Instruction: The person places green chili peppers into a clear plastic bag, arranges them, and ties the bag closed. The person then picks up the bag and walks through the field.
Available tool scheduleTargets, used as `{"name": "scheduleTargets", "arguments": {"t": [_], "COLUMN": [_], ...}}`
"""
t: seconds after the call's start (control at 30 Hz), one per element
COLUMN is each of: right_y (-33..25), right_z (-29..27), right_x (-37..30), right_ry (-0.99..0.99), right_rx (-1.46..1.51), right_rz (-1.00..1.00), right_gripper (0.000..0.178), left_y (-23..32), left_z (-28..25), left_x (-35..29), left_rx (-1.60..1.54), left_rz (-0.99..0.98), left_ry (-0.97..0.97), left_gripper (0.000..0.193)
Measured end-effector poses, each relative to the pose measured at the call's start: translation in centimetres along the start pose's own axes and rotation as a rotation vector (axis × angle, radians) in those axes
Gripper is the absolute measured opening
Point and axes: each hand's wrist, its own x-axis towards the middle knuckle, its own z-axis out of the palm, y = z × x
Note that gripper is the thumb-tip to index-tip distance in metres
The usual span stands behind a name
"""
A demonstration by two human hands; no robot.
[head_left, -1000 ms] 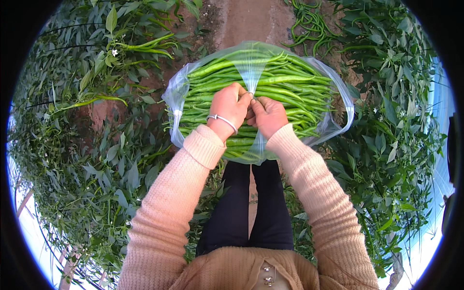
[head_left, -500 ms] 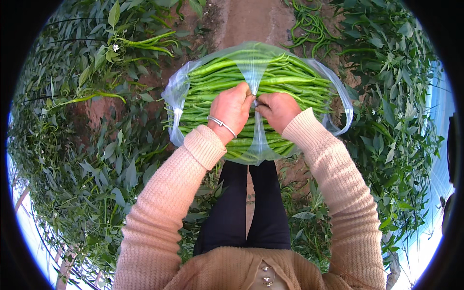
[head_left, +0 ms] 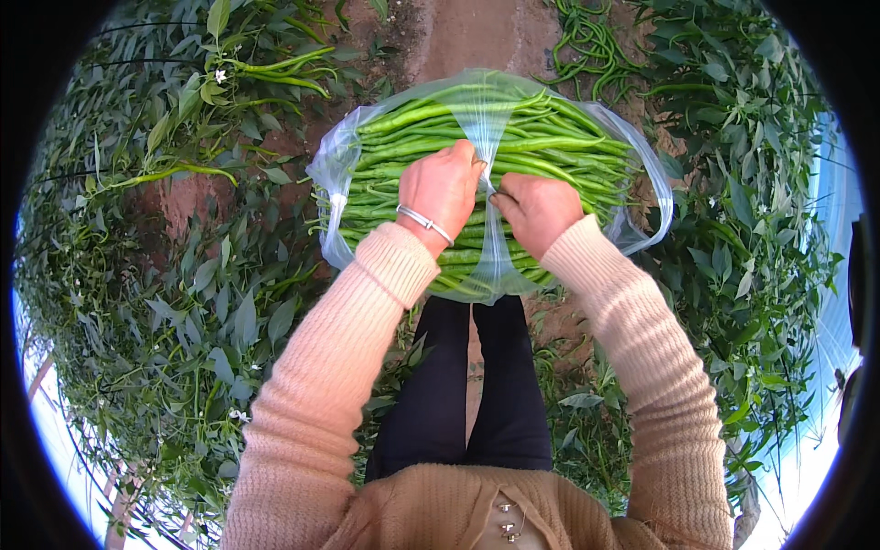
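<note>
Left hand (head_left: pixel 438 188) and right hand (head_left: pixel 541 209), fingers pinched on the gathered centre of a clear plastic bag (head_left: pixel 486 117), partly hide the green peppers (head_left: pixel 561 145) packed inside. The bag, in front of dark trousers (head_left: pixel 423 412) and between leafy plants (head_left: pixel 197 312), covers part of the earth path (head_left: pixel 472 38). Beyond it, to the right, lies a loose pepper heap (head_left: pixel 588 46).

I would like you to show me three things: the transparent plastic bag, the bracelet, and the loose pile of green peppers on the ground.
Plastic bag (head_left: pixel 482 117): head view, on its gathered upper part.
Bracelet (head_left: pixel 424 220): head view, middle of its visible band.
Loose pile of green peppers (head_left: pixel 588 42): head view, around the pile's middle.
</note>
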Motion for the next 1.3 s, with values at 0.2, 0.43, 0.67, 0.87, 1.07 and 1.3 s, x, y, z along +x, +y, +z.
{"name": "scheduleTargets", "arguments": {"t": [0.2, 0.43, 0.67, 0.87, 1.07, 1.3], "right_y": [-0.5, 1.5, 0.3, -1.2, -0.8, 0.1], "right_z": [-1.7, 1.6, 4.1, 6.2, 6.4, 2.9], "right_x": [0.6, -1.0, -1.2, -0.7, 0.3, -0.8], "right_ry": [0.053, 0.038, 0.264, 0.477, 0.432, 0.43], "right_rx": [0.128, 0.076, 0.827, 1.869, 2.272, 1.54], "right_rz": [0.003, 0.121, 0.413, 0.532, 0.673, 0.621], "right_gripper": [0.02, 0.02, 0.026, 0.026, 0.023, 0.021], "left_y": [0.1, -1.4, 0.0, 1.9, 0.9, 0.3], "left_z": [-1.4, 1.6, 3.2, 3.6, 1.5, 0.1], "left_x": [0.6, -0.3, -2.3, -0.9, 1.1, 4.1], "left_rx": [-0.023, -0.069, -1.037, -1.818, -1.074, -0.391], "left_rz": [0.113, -0.024, -0.405, -0.754, -0.461, 0.204], "left_ry": [0.043, 0.084, 0.068, 0.056, -0.243, -0.438], "left_gripper": [0.018, 0.02, 0.01, 0.018, 0.013, 0.024]}}
